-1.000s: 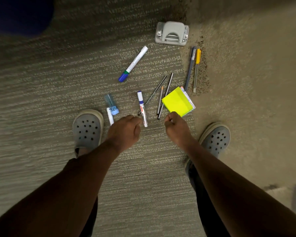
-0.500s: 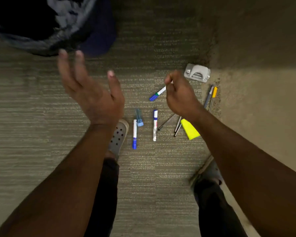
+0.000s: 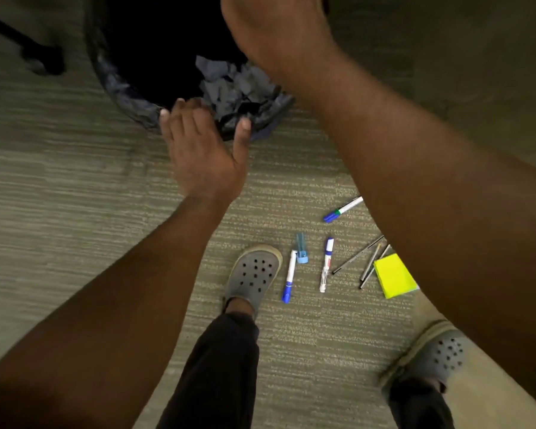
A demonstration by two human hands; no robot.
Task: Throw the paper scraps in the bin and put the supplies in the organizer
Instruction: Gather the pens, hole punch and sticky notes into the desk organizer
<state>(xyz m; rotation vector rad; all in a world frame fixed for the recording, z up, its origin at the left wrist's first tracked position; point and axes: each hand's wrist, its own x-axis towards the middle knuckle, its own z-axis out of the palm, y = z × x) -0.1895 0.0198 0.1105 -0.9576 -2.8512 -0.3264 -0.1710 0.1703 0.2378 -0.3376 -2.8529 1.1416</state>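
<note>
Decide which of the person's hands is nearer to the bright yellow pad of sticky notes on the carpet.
Left. The left hand sits by the bin's rim, well up-left of the yellow pad; the right hand reaches over the bin, farther still.

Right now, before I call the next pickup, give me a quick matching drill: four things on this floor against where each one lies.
Things:
1. paper scraps
2. yellow sticky notes
3. small blue tube
4. left hand

Places:
A. by the right forearm, next to the thin pens
B. at the bin's near rim, fingers spread
C. inside the bin
D. between two white markers, near the left shoe

Pairs: 1-C, 2-A, 3-D, 4-B
</note>
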